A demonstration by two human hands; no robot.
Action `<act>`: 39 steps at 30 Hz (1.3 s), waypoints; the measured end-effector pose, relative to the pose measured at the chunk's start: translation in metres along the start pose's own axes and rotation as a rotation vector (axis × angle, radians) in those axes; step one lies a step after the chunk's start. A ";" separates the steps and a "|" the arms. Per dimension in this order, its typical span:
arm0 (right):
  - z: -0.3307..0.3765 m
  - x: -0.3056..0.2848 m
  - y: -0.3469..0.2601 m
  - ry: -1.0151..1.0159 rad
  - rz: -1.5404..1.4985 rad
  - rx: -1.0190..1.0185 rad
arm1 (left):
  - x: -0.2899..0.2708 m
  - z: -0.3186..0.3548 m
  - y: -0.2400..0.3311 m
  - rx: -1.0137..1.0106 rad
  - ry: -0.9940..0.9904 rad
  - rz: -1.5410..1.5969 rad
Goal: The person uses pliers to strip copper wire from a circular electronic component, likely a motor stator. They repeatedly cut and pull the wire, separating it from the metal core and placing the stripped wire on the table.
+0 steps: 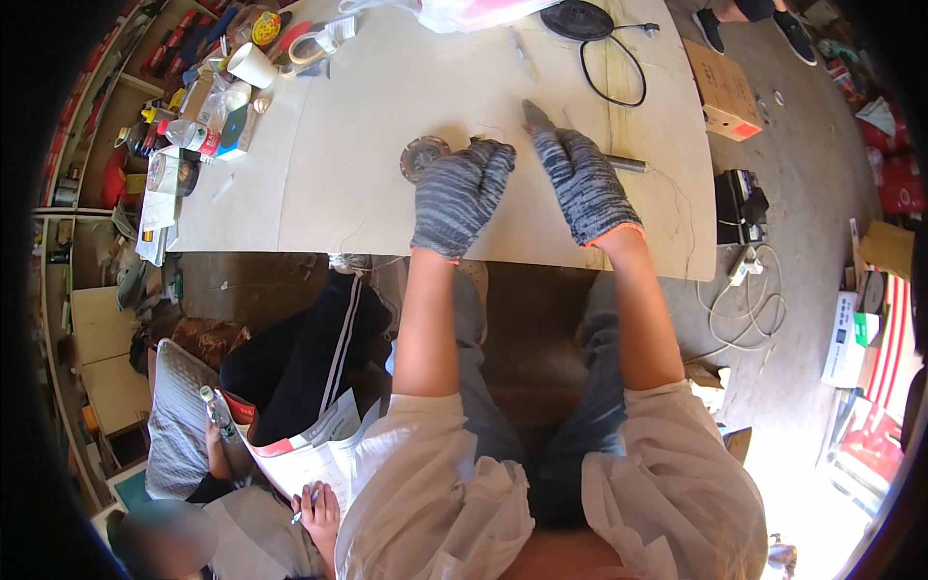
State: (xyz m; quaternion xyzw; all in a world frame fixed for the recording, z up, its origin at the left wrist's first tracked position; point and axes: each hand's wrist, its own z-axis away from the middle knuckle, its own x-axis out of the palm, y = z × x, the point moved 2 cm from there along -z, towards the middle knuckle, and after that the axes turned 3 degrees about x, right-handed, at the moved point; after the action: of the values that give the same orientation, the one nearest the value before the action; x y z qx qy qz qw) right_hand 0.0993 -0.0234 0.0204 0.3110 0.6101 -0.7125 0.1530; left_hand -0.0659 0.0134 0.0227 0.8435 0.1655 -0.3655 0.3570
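Both gloved. Left hand (460,196) lay fingers-down at the round metal disc (422,157) on the tabletop (329,184), touching its edge, grip not closed on it. Right hand (583,184) covered a pointed grey tool (535,116); grip unclear, can't tell. Risk: the tip sat close to left fingers; a slip could jab the glove.

Open middle, crowded left edge

The worktop (387,193) lies bare around both gloved hands; cups, tape and bottles (208,106) crowd its far-left corner, a black cable (614,72) loops at the far side, and a cardboard box (725,92) sits on its right edge.
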 end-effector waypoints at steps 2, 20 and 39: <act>0.006 0.014 -0.016 0.023 0.032 -0.085 | -0.004 0.009 0.003 -0.055 -0.126 -0.216; 0.003 0.003 -0.013 0.368 0.295 -0.300 | 0.025 0.003 0.012 0.081 -0.299 -0.531; -0.001 0.004 -0.023 0.405 0.213 -0.201 | 0.033 0.001 0.014 0.159 -0.108 -0.565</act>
State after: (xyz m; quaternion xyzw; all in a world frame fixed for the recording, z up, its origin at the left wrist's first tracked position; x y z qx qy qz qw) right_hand 0.0826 -0.0173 0.0356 0.4932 0.6599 -0.5513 0.1319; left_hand -0.0364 0.0038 0.0051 0.7687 0.3454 -0.5065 0.1823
